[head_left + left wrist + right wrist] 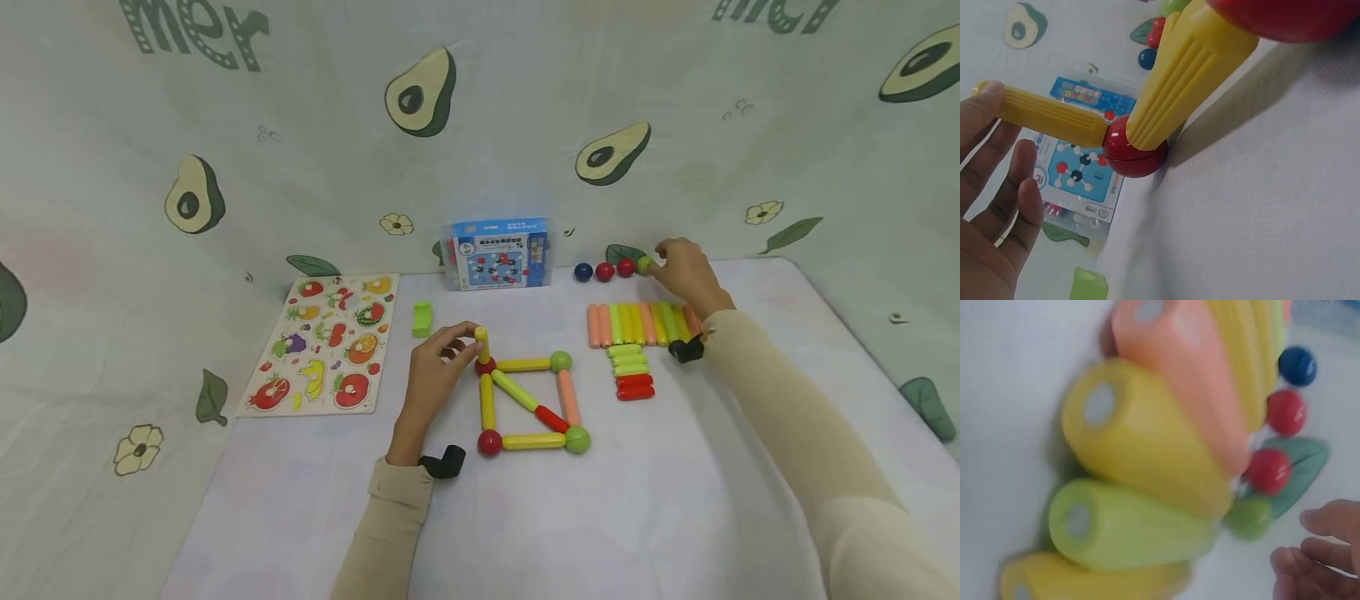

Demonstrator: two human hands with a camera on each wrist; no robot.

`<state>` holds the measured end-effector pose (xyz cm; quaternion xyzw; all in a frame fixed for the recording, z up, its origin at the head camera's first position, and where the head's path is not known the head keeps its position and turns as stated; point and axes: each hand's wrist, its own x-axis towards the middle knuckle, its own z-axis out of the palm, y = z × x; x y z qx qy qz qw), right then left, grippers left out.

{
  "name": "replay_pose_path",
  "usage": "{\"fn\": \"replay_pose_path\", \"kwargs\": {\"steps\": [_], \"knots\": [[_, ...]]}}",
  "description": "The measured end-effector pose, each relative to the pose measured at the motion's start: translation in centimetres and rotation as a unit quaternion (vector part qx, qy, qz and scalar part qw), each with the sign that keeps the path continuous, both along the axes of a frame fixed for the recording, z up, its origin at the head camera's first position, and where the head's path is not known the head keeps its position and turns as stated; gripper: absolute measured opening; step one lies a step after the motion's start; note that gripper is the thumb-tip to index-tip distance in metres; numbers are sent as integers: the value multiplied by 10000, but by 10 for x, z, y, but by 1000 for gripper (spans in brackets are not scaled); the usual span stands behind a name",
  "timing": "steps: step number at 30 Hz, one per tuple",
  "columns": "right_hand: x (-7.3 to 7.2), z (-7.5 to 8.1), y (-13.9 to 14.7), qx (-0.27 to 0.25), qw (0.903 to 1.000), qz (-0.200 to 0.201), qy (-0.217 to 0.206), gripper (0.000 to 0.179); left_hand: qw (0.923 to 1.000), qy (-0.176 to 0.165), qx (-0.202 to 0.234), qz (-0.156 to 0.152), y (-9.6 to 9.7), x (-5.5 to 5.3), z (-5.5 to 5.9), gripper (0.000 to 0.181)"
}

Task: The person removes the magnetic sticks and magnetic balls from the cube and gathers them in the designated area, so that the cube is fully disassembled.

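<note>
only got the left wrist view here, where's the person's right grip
Observer: In the head view, the right grip is beside the green ball at the right end of its row.
Operator: is it holding that ball
Observer: No, in the right wrist view its fingers show apart from the ball.
Operator: ok and the yellow stick in my view meets a red ball, what's that ball part of
Observer: By the head view, it is one corner of a four-sided frame with a diagonal across it.
</note>
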<state>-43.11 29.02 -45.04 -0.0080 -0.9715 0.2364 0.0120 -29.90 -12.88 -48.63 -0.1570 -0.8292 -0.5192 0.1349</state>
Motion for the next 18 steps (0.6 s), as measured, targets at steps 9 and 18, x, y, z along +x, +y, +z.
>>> {"fn": "replay_pose_path", "kwargs": {"steps": [9, 18], "knots": [[70, 22, -84, -404, 9758, 1666, 1360, 22, 9998, -177, 15, -47, 0, 0, 3, 34], [110, 26, -184, -1170, 9193, 3452, 1481, 27, 9999, -129, -76, -43, 2, 2, 2, 35]]}}
